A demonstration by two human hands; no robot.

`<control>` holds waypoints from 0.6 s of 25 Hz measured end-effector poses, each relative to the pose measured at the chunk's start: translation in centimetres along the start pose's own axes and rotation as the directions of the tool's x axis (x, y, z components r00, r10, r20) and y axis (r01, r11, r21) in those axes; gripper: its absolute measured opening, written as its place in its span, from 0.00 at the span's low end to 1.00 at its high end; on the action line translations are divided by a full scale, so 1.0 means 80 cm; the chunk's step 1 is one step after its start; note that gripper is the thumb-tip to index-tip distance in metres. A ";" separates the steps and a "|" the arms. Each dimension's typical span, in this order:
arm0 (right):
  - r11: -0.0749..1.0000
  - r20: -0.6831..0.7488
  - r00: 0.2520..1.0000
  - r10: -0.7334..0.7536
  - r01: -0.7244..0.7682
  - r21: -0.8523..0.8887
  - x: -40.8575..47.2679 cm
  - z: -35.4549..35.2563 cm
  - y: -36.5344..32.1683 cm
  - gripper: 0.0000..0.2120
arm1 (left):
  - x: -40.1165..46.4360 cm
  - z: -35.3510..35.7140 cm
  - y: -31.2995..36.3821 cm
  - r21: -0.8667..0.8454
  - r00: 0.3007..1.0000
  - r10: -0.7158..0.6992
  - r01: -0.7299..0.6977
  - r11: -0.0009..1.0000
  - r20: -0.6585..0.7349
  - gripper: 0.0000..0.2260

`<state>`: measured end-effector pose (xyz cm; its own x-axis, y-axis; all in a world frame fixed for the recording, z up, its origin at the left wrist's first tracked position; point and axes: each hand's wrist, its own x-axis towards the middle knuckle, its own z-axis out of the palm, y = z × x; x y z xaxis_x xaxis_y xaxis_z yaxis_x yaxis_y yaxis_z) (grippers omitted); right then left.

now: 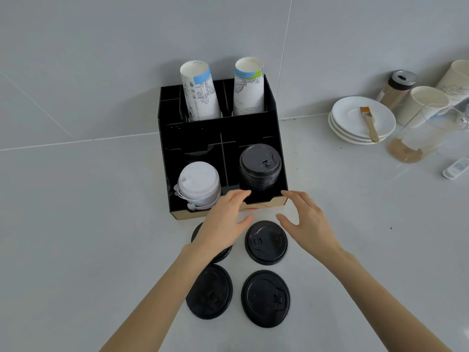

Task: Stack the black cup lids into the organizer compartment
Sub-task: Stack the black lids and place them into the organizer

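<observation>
Left hand (223, 222) and right hand (308, 221) extended forward on bare forearms, palms turned toward each other, fingers spread and loosely curved, thumbs lowermost. Both empty, level with one another, a gap between them.

Far-left loose black lid (223, 255) mostly hidden under left hand (223, 222), near-left lid (210, 293) partly covered by forearm, paper cup (456, 80) cut by right edge, print on small white device (456, 168) illegible.

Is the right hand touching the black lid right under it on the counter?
Apart. In the head view, pale counter shows between the right hand and that black lid; the open hand is empty.
</observation>
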<state>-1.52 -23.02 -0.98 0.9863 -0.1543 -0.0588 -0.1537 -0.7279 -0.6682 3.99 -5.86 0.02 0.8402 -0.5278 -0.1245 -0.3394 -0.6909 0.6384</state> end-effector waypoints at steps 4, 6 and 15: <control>0.997 0.082 0.993 0.080 -0.081 0.014 -0.033 0.018 0.016 0.23 | -0.017 0.023 -0.010 0.016 0.995 -0.048 0.046 0.999 0.084 0.24; 0.994 0.117 0.987 0.107 -0.110 0.017 -0.047 0.028 0.022 0.24 | -0.021 0.033 -0.014 0.048 0.987 -0.075 0.069 0.996 0.141 0.24; 0.988 0.108 0.984 0.141 -0.146 0.043 -0.062 0.054 0.026 0.28 | -0.020 0.056 -0.015 0.188 0.967 -0.107 0.064 0.980 0.230 0.26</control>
<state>-6.45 -20.87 -5.27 0.9556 -0.1823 -0.2315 -0.2931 -0.6680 -0.6840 1.16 -6.40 -3.95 0.7516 -0.5501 -0.3640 -0.3583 -0.8038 0.4749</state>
